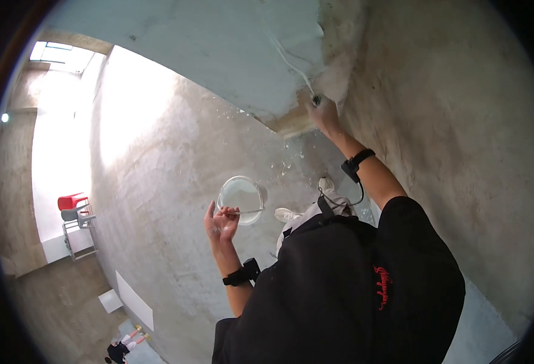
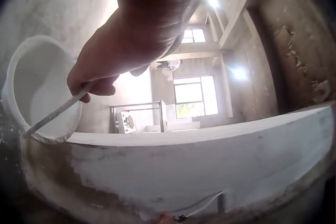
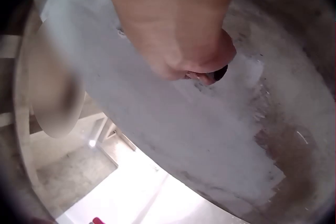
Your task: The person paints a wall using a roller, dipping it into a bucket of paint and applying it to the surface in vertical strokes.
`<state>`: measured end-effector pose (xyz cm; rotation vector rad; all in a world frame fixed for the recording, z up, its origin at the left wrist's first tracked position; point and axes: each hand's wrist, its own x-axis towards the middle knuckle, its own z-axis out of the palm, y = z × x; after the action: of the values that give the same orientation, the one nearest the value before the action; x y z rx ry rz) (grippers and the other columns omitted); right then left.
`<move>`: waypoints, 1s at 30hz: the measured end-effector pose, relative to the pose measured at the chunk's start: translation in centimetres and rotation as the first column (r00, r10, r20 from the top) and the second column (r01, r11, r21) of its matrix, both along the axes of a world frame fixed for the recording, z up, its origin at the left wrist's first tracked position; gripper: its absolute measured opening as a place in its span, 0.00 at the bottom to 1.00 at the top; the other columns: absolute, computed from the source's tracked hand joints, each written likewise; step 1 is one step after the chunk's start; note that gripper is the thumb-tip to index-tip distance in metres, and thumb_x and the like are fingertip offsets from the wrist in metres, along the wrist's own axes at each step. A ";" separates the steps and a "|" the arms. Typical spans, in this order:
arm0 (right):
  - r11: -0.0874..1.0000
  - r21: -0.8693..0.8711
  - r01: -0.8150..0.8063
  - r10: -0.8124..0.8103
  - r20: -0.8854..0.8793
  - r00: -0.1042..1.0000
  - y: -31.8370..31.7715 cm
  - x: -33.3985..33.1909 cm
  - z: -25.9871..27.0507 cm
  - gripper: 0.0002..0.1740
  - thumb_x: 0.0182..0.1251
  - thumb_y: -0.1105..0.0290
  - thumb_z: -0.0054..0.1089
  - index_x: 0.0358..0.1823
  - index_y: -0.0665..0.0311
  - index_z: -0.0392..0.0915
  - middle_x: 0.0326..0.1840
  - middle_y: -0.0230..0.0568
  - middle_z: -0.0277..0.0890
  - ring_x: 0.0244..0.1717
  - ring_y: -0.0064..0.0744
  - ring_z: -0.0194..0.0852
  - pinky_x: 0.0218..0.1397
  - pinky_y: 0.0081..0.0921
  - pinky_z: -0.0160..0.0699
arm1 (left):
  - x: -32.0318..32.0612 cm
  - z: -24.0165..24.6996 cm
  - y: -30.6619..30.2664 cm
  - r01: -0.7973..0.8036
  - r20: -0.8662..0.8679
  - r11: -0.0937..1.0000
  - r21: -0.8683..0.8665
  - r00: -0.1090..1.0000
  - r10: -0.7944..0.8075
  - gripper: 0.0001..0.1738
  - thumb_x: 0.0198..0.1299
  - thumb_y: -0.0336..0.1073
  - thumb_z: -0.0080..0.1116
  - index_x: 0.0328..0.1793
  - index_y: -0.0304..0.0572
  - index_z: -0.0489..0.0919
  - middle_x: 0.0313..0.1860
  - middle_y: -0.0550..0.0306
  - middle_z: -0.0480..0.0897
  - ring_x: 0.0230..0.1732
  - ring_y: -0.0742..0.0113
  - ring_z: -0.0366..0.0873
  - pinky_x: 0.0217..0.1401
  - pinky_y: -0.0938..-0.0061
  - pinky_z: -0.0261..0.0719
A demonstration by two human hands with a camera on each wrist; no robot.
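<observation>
My right hand (image 1: 324, 114) grips a dark-handled trowel (image 1: 316, 99) against the wall, its blade mostly hidden. Pale, wet-looking plaster (image 1: 242, 48) covers much of that surface, with a raised white line running up from the hand. Brown bare patches border the coat beside the fist, also seen in the right wrist view. My left hand (image 1: 221, 225) holds a thin, pale, flat strip-like tool (image 2: 55, 115), seen edge-on, over a white bucket (image 1: 263, 195). The left thumb and fingers pinch one end; whether it is a blade or a stick I cannot tell.
White splashes (image 1: 285, 159) dot the grey concrete floor (image 1: 164, 200) near my shoes (image 1: 287, 215). Far left stand a red chair (image 1: 71, 201) and a grey frame. White panels (image 1: 136, 301) lean by the far wall, and another person (image 1: 119, 350) is at lower left.
</observation>
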<state>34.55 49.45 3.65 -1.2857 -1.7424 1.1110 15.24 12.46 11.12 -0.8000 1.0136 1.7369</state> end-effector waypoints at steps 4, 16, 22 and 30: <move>0.998 -0.036 0.051 -0.045 0.157 0.987 -2.2 2.3 -8.6 0.11 0.55 0.70 0.56 0.26 0.73 0.73 0.24 0.59 0.75 0.29 0.60 0.75 0.33 0.42 0.70 | -0.2 -0.5 -0.3 -0.020 0.028 0.999 0.030 0.999 0.019 0.23 0.64 0.48 0.53 0.30 0.32 0.67 0.23 0.47 0.72 0.30 0.56 0.71 0.49 0.68 0.73; 0.993 -0.083 0.080 -0.030 0.481 0.876 -5.6 5.3 -14.7 0.17 0.61 0.60 0.56 0.31 0.69 0.81 0.27 0.58 0.79 0.35 0.54 0.82 0.37 0.42 0.78 | -0.1 -0.8 -0.1 0.001 -0.035 0.999 -0.052 0.999 -0.003 0.20 0.64 0.47 0.53 0.27 0.41 0.66 0.20 0.56 0.71 0.27 0.61 0.69 0.53 0.62 0.71; 0.992 0.025 0.126 -0.124 -0.084 0.989 -4.6 4.7 -5.0 0.22 0.71 0.54 0.49 0.36 0.70 0.72 0.22 0.51 0.73 0.27 0.52 0.74 0.32 0.38 0.71 | -0.3 -1.7 -0.5 -0.006 -0.048 0.999 -0.043 0.999 0.004 0.21 0.63 0.48 0.54 0.27 0.41 0.65 0.21 0.56 0.70 0.28 0.61 0.70 0.53 0.63 0.72; 0.970 0.243 0.026 0.037 -0.251 0.967 0.5 3.1 13.6 0.16 0.74 0.60 0.44 0.36 0.69 0.66 0.21 0.48 0.66 0.21 0.41 0.65 0.29 0.34 0.65 | -0.2 -1.2 -0.3 0.005 -0.045 0.999 -0.040 0.999 -0.006 0.21 0.63 0.48 0.55 0.28 0.39 0.65 0.21 0.56 0.70 0.27 0.61 0.69 0.50 0.63 0.73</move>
<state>37.64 49.91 17.28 -0.9449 -1.6313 0.9803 15.04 12.12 9.94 -0.7859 1.0831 1.7415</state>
